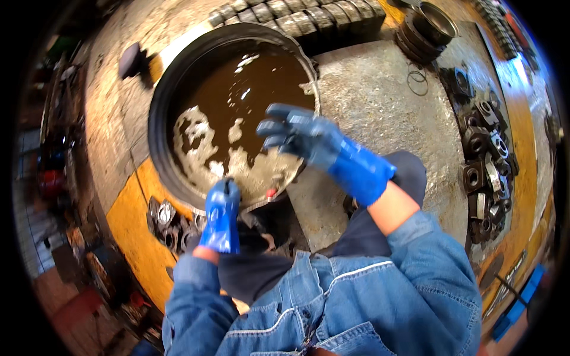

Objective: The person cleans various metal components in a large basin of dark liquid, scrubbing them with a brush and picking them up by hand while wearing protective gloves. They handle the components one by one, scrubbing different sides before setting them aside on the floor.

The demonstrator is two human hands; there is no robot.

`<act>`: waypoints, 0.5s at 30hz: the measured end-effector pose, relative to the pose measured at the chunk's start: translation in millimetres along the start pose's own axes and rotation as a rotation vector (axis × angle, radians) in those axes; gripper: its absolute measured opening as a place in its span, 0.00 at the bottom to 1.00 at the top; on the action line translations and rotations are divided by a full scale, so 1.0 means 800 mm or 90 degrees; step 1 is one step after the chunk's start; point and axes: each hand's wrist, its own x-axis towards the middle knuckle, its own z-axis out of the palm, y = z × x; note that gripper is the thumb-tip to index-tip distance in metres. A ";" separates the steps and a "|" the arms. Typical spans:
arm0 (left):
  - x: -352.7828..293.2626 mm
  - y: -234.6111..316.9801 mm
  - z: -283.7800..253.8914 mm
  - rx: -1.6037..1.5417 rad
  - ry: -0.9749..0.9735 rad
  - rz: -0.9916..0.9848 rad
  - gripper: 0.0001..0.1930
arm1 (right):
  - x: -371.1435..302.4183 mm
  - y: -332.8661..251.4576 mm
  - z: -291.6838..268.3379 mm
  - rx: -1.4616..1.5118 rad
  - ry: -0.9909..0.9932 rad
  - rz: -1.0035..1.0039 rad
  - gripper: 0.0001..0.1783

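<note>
A large round dark tub (159,127) stands in front of me, holding brown liquid (270,80) with pale foam (252,169) along its near side. My right hand (300,135), in a blue rubber glove, is over the tub's right side. Its fingers are stretched out and hold nothing. My left hand (222,204), gloved the same way, is at the near rim; its fingers are foreshortened, so their grip is hidden. A small red-tipped thing (271,193) shows at the near edge of the foam, between the hands.
Dark metal parts with round bores (475,142) lie in a pile at the right. Smaller metal parts (165,215) lie left of my left hand. Thin rings (417,83) sit near stacked metal cylinders (418,38). Rows of ribbed metal pieces (303,22) line the far side.
</note>
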 end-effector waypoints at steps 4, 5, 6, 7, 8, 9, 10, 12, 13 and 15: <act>-0.009 0.011 0.002 0.031 -0.008 0.007 0.17 | 0.000 0.019 0.024 -0.056 0.088 0.178 0.40; -0.007 0.028 -0.003 0.018 -0.025 -0.008 0.17 | -0.001 0.030 0.011 -0.053 0.081 0.177 0.41; -0.006 0.036 -0.007 0.016 -0.030 -0.003 0.17 | 0.003 0.036 0.008 -0.038 0.100 0.198 0.39; -0.005 0.040 -0.008 0.014 -0.036 0.002 0.17 | 0.004 0.039 0.006 -0.021 0.120 0.219 0.37; -0.008 0.036 -0.010 0.016 -0.037 0.014 0.17 | 0.005 0.041 0.009 -0.003 0.096 0.204 0.37; -0.008 0.033 -0.012 0.017 -0.037 0.029 0.17 | 0.007 0.042 0.012 0.011 0.073 0.187 0.37; -0.010 0.032 -0.012 0.018 -0.046 0.003 0.16 | 0.007 0.042 0.013 0.056 0.073 0.213 0.36; -0.004 0.025 -0.017 0.025 -0.088 0.007 0.15 | 0.005 0.045 0.021 0.095 0.117 0.239 0.35; -0.001 0.023 -0.015 0.020 -0.113 -0.005 0.15 | 0.001 0.046 0.023 0.117 0.126 0.228 0.35; -0.004 0.014 -0.009 0.042 -0.115 -0.079 0.16 | -0.003 0.049 0.030 0.147 0.093 0.222 0.36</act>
